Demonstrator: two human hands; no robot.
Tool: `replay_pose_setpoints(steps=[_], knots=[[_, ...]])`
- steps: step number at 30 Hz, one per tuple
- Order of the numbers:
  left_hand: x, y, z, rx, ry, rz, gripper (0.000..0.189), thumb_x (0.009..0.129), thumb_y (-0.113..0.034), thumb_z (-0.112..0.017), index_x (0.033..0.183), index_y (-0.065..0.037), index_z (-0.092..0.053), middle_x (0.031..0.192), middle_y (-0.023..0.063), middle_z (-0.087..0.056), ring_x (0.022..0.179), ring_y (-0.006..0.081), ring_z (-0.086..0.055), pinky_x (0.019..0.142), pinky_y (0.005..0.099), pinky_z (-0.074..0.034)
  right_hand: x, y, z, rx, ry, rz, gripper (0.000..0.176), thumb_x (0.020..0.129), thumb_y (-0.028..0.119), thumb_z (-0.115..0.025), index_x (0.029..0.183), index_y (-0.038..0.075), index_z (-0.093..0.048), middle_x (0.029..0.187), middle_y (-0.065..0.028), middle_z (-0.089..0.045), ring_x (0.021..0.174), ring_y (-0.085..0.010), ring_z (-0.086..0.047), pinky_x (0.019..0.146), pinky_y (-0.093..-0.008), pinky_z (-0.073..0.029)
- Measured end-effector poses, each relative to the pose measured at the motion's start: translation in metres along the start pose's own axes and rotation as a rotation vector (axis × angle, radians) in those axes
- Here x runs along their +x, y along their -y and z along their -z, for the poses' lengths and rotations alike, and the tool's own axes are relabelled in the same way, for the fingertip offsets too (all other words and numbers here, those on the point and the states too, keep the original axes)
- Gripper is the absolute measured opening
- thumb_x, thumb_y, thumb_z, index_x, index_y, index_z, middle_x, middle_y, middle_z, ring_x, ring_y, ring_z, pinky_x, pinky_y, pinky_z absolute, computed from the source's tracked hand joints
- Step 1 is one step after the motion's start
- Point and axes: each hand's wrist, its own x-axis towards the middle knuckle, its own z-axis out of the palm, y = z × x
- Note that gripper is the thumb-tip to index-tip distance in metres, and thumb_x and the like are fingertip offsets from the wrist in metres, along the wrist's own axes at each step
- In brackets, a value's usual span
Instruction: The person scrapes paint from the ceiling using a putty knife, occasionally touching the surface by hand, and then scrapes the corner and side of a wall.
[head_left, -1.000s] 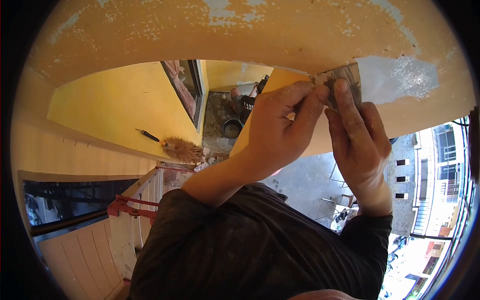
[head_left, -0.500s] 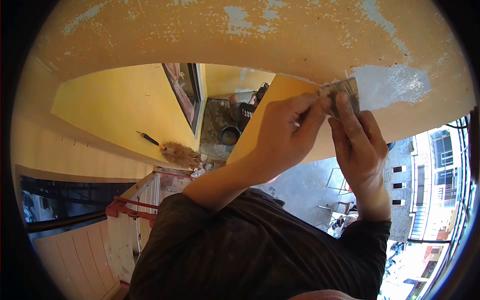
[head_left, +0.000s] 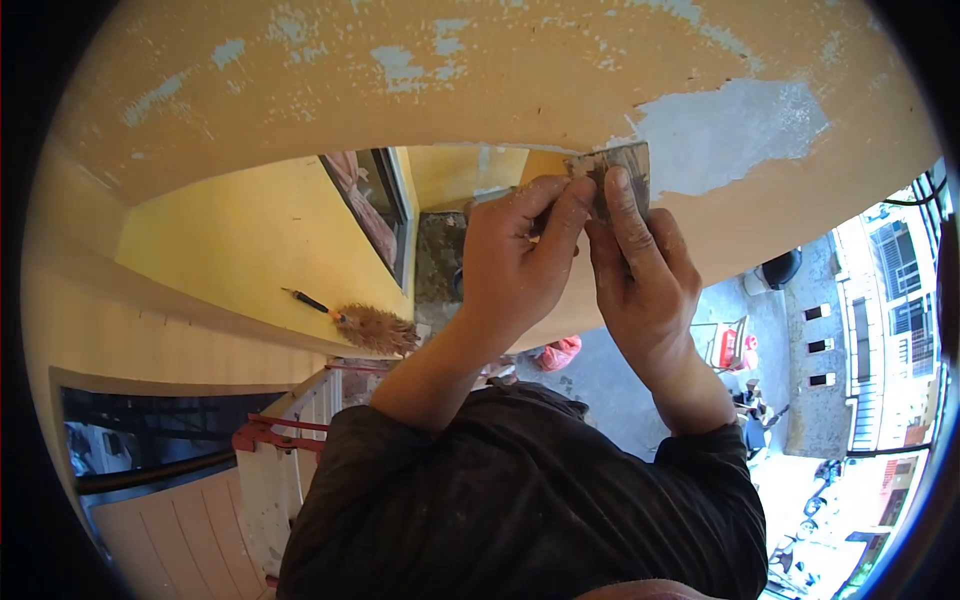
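My right hand [head_left: 645,265] grips a flat scraper [head_left: 628,172], its index finger laid straight along the smeared metal blade. My left hand [head_left: 520,245] is closed in a pinch at the blade's left side. The scraper's top edge rests by the lower edge of a yellow wall band [head_left: 500,110]. Just right of the blade is a large grey-white bare patch [head_left: 730,135] in the paint. Putty-like residue marks the blade and fingertips. The scraper's handle is hidden by my right hand.
A feather duster [head_left: 375,330] lies on the ledge at left. Below it stands a ladder [head_left: 270,480] with red fittings. A window [head_left: 385,205] with a pink curtain is behind. Far below on the floor are a red bag [head_left: 557,352] and a red item by a metal frame [head_left: 728,345].
The view has shifted, so the hands, scraper and bare patch appear further left. The scraper stays close to the patch's left edge. The person below is now hidden behind my left hand.
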Motion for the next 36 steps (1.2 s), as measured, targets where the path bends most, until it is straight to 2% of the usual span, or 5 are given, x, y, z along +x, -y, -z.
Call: replay_pose_setpoints(steps=[12,24,26,27,36], knots=[[-0.003,-0.008,-0.003,-0.099,-0.030,0.074,0.023,0.091,-0.019,-0.059,0.089,0.002,-0.065,0.067,0.0008,-0.060,0.056,0.0047,-0.052,0.049,0.0187,-0.042,-0.004,-0.006,-0.003,0.006,0.020,-0.052,0.052,0.075,0.005,-0.068,0.125,0.014,-0.056,0.077,-0.0076,-0.051,0.056,-0.0228,-0.055,0.048,-0.0343,-0.049],[-0.004,-0.006,-0.008,-0.030,-0.076,0.073,0.027,0.091,-0.022,-0.058,0.081,0.002,-0.063,0.055,0.0014,-0.053,0.048,0.0057,-0.052,0.045,0.0214,-0.040,0.010,-0.013,0.013,0.142,0.054,0.082,0.046,0.076,0.001,-0.068,0.120,0.010,-0.060,0.068,-0.0083,-0.051,0.052,-0.0208,-0.051,0.048,-0.0342,-0.044],[-0.003,-0.006,-0.006,-0.008,-0.019,0.070,0.025,0.091,-0.021,-0.059,0.088,0.003,-0.065,0.064,0.0003,-0.059,0.051,0.0040,-0.052,0.047,0.0184,-0.041,0.008,-0.010,0.013,0.067,0.074,0.020,0.044,0.077,0.001,-0.068,0.119,0.010,-0.061,0.066,-0.0080,-0.050,0.051,-0.0197,-0.049,0.047,-0.0334,-0.043],[-0.001,-0.005,-0.008,-0.034,-0.056,0.045,0.028,0.091,-0.021,-0.058,0.074,0.001,-0.062,0.050,0.0022,-0.051,0.046,0.0072,-0.050,0.043,0.0233,-0.037,0.008,-0.009,0.010,0.084,0.053,0.005,0.043,0.077,0.002,-0.068,0.118,0.010,-0.061,0.064,-0.0079,-0.048,0.051,-0.0191,-0.048,0.047,-0.0329,-0.042],[0.001,-0.009,-0.003,-0.010,-0.033,0.052,0.029,0.090,-0.020,-0.058,0.071,0.001,-0.060,0.049,0.0019,-0.050,0.046,0.0050,-0.046,0.042,0.0230,-0.034,0.005,-0.002,0.001,0.083,0.003,-0.043,0.043,0.077,0.002,-0.069,0.119,0.009,-0.061,0.066,-0.0092,-0.051,0.053,-0.0196,-0.051,0.048,-0.0324,-0.044]])
